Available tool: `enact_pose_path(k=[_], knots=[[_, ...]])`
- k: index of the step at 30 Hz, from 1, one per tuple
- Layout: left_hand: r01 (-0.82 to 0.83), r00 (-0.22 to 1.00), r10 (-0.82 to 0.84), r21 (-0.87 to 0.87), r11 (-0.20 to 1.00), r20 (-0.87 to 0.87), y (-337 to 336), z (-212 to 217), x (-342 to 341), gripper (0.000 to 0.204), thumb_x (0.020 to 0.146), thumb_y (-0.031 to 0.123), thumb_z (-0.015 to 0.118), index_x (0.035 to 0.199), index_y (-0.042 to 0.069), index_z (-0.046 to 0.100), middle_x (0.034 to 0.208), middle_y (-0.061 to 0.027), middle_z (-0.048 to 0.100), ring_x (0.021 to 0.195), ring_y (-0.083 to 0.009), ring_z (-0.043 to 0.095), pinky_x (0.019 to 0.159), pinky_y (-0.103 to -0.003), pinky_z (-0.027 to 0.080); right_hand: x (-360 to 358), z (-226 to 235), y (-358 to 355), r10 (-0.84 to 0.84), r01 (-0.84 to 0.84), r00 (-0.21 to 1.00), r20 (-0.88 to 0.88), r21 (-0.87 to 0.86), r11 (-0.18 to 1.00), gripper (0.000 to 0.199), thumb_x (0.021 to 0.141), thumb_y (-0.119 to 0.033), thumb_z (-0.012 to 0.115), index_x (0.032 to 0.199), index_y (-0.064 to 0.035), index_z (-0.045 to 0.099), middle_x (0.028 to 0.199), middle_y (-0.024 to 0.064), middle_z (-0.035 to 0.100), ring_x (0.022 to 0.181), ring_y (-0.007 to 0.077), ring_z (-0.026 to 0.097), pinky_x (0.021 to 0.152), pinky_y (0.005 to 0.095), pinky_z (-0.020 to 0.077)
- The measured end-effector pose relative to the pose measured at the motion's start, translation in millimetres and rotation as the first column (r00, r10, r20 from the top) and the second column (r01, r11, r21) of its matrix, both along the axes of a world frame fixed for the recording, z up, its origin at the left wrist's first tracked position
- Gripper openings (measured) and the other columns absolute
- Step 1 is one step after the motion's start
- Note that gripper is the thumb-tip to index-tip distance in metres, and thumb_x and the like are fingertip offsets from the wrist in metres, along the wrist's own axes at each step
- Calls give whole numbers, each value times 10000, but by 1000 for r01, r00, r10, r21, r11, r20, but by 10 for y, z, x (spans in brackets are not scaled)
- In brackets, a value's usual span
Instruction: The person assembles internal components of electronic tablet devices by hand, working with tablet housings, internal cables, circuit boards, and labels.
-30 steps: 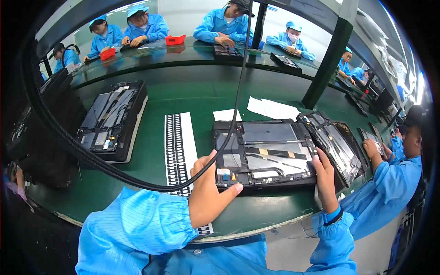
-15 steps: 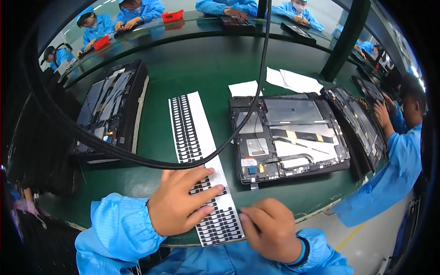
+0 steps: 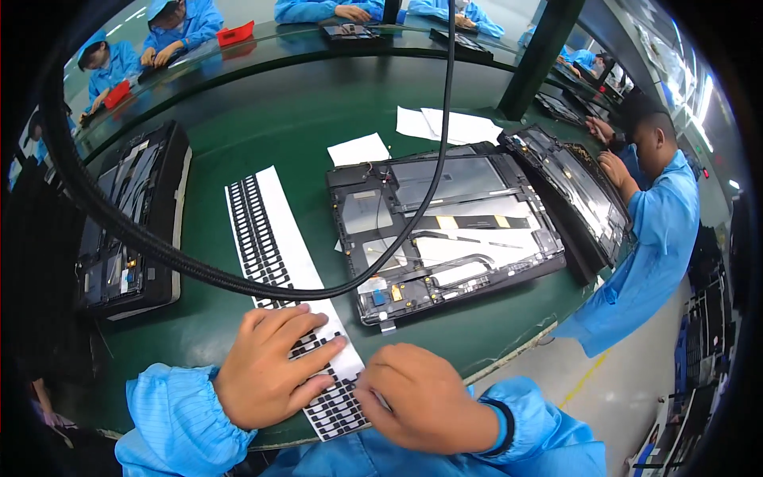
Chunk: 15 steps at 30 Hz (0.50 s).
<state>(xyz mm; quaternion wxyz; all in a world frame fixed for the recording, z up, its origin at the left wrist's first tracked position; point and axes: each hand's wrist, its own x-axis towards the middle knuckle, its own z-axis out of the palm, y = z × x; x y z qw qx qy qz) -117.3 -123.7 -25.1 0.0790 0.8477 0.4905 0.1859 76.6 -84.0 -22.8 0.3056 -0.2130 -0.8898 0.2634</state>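
Observation:
A long white sheet carrying rows of small black adhesive pieces lies on the green table in front of me. My left hand rests flat across its lower part, fingers spread over the black rows. At the sheet's lower right edge, my right hand is closed, with thumb and index finger pinched together. What lies between those fingertips is hidden. Right of the sheet sits a stack of opened flat electronic devices with dark frames and exposed inner parts.
Another device stack stands at the left. A further opened device leans at the right, near a co-worker in blue. Loose white papers lie behind. A thick black cable loops across the view. People work beyond the far ledge.
The view has turned to the right, so the table's contents appear farther left. My right hand has come closer onto the sheet's edge. The left hand keeps its place on the sheet.

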Motion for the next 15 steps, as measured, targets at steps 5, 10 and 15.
enact_pose_path(k=[5, 10, 15], knots=[[48, 995, -66, 238, 970, 69, 46, 140, 109, 316, 661, 135, 610, 961, 36, 598, 953, -131, 573, 839, -269, 571, 709, -369, 426, 572, 347, 335, -60, 42, 996, -66, -247, 968, 133, 671, 38, 619, 766, -3, 537, 744, 121, 546, 667, 243, 544, 591, 300, 438], [356, 932, -351, 419, 835, -91, 484, 290, 474, 263, 682, 39, 533, 927, -22, 605, 961, -132, 585, 852, -262, 569, 676, -330, 467, 797, 378, 681, -202, 130, 970, -138, -413, 901, 70, 694, 21, 579, 746, -7, 541, 954, 144, 558, 891, 241, 515, 793, 321, 386], [407, 901, -429, 457, 791, -61, 688, -17, 480, 270, 613, 79, 540, 833, -62, 607, 955, -166, 560, 865, -284, 549, 682, -325, 448, 689, 278, 795, -154, 140, 988, -28, -285, 948, 72, 687, -5, 583, 739, -26, 538, 1073, 137, 534, 1006, 293, 459, 879, 375, 329]])
